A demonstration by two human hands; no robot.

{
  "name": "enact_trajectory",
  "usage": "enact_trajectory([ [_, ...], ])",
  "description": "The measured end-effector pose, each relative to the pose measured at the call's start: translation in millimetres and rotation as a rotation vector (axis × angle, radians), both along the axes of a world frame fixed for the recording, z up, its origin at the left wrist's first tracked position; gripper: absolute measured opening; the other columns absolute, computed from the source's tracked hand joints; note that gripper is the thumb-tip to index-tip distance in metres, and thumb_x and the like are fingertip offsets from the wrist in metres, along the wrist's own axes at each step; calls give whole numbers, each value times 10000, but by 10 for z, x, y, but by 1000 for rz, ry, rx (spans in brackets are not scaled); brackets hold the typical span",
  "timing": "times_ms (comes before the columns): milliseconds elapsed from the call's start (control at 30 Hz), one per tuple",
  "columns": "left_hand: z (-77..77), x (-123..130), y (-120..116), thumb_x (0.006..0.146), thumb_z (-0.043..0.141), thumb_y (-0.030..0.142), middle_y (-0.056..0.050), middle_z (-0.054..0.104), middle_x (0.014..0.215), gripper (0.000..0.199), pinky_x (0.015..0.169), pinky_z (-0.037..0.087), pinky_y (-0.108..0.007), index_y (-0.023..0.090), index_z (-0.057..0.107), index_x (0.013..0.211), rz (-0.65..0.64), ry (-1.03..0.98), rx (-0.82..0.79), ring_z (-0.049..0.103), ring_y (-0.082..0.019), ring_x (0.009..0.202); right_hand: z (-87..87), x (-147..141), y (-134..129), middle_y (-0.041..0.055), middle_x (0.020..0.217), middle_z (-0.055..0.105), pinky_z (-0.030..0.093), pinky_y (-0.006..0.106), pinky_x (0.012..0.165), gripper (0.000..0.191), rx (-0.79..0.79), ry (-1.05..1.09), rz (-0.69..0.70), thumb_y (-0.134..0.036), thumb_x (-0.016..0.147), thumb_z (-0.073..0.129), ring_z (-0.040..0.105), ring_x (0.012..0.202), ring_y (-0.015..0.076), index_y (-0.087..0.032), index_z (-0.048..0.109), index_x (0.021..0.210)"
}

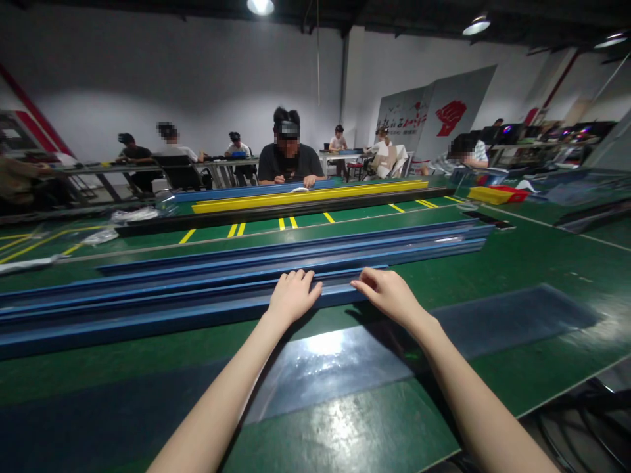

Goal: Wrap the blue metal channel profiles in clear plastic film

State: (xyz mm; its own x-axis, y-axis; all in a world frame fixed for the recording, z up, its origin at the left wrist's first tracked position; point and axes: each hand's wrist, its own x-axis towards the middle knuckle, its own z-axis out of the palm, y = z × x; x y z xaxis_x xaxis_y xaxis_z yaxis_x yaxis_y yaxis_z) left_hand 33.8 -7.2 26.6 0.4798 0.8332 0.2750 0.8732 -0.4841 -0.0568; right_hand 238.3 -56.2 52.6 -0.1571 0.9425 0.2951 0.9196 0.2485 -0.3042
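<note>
My left hand (294,295) lies on a long blue channel strip (148,322), its fingers over the far edge and the thumb apart. Toward that strip's right end, the fingers of my right hand (392,295) are curled at the far edge, with the thumb on the near side. Just behind lie more blue channel strips (424,246), side by side. A clear plastic sheet (340,361) stretches across the table under my forearms, shiny in the middle.
On the green table (542,263), a yellow strip (315,195) and a black strip (276,215) lie farther back. A co-worker (290,157) sits opposite. A phone (497,223) and a yellow tray (490,194) are at the right; crumpled clear plastic (101,235) is at the left.
</note>
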Motion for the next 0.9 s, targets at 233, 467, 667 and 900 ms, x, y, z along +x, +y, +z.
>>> enact_trajectory([
  [233, 41, -11, -6, 894, 248, 405, -105, 597, 1065, 441, 815, 361, -343, 148, 507, 1144, -12, 20, -35, 525, -236, 988, -43, -103, -75, -19, 619, 630, 296, 213, 500, 209, -430, -75, 192, -413, 610, 687, 549, 598, 130, -221, 605, 627],
  [467, 46, -7, -3, 890, 261, 398, -119, 592, 1075, 435, 831, 350, -352, 146, 507, 1146, -19, -18, -70, 519, -242, 1005, -140, -67, -33, -38, 618, 583, 291, 199, 485, 223, -518, -23, 289, -356, 562, 726, 498, 575, 102, -204, 593, 656],
  [667, 39, -4, -10, 893, 245, 396, -124, 595, 1066, 451, 819, 357, -361, 133, 507, 1150, -23, -8, -50, 523, -249, 982, -169, -63, -4, -47, 543, 530, 288, 188, 475, 144, -557, 58, 322, -262, 600, 696, 457, 523, 81, -169, 589, 621],
  [900, 41, -17, -10, 888, 288, 379, -119, 590, 1076, 420, 837, 369, -369, 138, 514, 1146, -41, -74, -77, 524, -244, 998, -155, -46, -13, -22, 545, 574, 315, 194, 500, 74, -501, 116, 332, -228, 669, 596, 490, 534, 96, -162, 616, 643],
])
